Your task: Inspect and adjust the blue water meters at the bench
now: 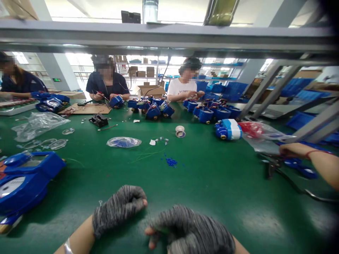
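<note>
Both my hands wear grey knitted gloves with open fingertips and rest low on the green table [217, 183]. My left hand [120, 208] is curled into a loose fist, fingertips tucked toward the right; nothing shows in it. My right hand [185, 229] is also closed, its fingertips pinched together just right of the left hand; whether they hold something small is hidden. The nearest object is a blue water meter [23, 181] at the left edge. Small blue beads [171, 162] lie further out on the table.
Three people work across the table among several blue meters [209, 113]. Another person's forearm [315, 160] reaches in at right near pliers [272, 167]. A blue-and-white meter [229, 129], plastic bags [123, 142], a solder spool [180, 131] and a metal shelf frame [169, 37] overhead are in view.
</note>
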The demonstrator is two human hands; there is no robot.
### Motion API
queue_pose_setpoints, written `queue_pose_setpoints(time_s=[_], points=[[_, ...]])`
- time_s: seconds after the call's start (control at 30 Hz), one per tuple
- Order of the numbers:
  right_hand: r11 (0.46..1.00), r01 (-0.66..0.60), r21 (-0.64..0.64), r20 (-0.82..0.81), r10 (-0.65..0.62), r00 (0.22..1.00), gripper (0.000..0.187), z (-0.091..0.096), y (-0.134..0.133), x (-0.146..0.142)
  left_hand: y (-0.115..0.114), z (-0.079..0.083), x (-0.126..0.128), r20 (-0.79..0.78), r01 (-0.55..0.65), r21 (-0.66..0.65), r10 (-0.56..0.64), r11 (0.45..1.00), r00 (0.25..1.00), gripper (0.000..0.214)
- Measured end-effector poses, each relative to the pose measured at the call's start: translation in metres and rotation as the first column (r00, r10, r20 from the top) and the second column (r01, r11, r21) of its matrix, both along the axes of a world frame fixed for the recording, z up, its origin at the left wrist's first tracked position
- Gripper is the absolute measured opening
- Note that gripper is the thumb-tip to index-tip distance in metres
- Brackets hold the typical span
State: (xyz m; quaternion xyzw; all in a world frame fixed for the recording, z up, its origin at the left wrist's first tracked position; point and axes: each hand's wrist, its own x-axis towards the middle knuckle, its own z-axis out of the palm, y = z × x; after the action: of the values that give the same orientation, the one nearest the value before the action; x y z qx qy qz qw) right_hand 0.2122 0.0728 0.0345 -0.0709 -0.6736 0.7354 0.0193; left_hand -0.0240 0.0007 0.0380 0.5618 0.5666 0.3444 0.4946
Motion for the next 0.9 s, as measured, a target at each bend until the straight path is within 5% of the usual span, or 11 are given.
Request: queue_pose_setpoints(time_s=[0.07,0.13,0.2,0.27,0.3,0.43,0.53,0.63,0.73,0.83,0.9], points=[[0.995,0.087,-0.04,-0.116,-0.091,0.989,0.067,0.003,-0.001,0.003,-0.001,0.0,0.005,0.034,0.193,-0.066,-0.192,0.979,0.981,0.03],[0.964,0.256,0.073,-0.137,-0.245,0.96,0.075,0.007,-0.001,0.005,-0.004,0.0,0.007,0.082,0.256,-0.084,-0.249,0.963,0.965,0.028],[0.87,0.369,0.327,-0.067,-0.368,0.927,0.076,0.01,0.0,0.005,-0.007,0.0,0.005,0.118,0.173,-0.042,-0.167,0.984,0.979,0.028],[0.792,0.301,0.531,0.047,-0.382,0.923,0.065,0.011,0.001,0.001,-0.009,0.0,0.002,0.18,0.027,0.001,-0.027,1.0,0.983,0.03],[0.804,0.219,0.553,0.113,-0.333,0.936,0.058,0.01,0.001,0.0,-0.008,0.0,0.001,0.207,-0.044,0.006,0.042,0.999,0.977,0.03],[0.943,-0.037,0.33,0.129,-0.006,0.992,0.053,0.01,0.005,-0.002,-0.003,0.0,0.002,0.149,-0.195,0.003,0.193,0.981,0.97,0.034],[0.972,0.017,0.233,-0.007,-0.016,1.0,0.074,0.01,0.005,0.002,-0.002,-0.002,0.005,0.09,0.012,-0.027,-0.009,1.0,0.996,0.036],[0.905,0.232,0.355,0.012,-0.253,0.967,0.085,0.008,0.004,0.005,-0.006,-0.004,0.003,0.118,0.182,-0.063,-0.174,0.981,0.978,0.03],[0.798,0.257,0.545,0.078,-0.353,0.932,0.054,0.007,0.005,0.003,-0.008,-0.004,-0.001,0.14,0.009,-0.02,-0.006,1.0,0.99,0.029],[0.94,0.019,0.34,0.183,-0.085,0.979,0.038,0.01,0.006,0.002,-0.006,-0.004,-0.003,0.111,-0.199,0.022,0.195,0.98,0.974,0.031],[0.992,-0.037,0.117,0.108,0.024,0.994,0.046,0.01,0.005,0.002,-0.005,-0.004,-0.002,0.041,-0.146,0.029,0.145,0.989,0.989,0.03]])
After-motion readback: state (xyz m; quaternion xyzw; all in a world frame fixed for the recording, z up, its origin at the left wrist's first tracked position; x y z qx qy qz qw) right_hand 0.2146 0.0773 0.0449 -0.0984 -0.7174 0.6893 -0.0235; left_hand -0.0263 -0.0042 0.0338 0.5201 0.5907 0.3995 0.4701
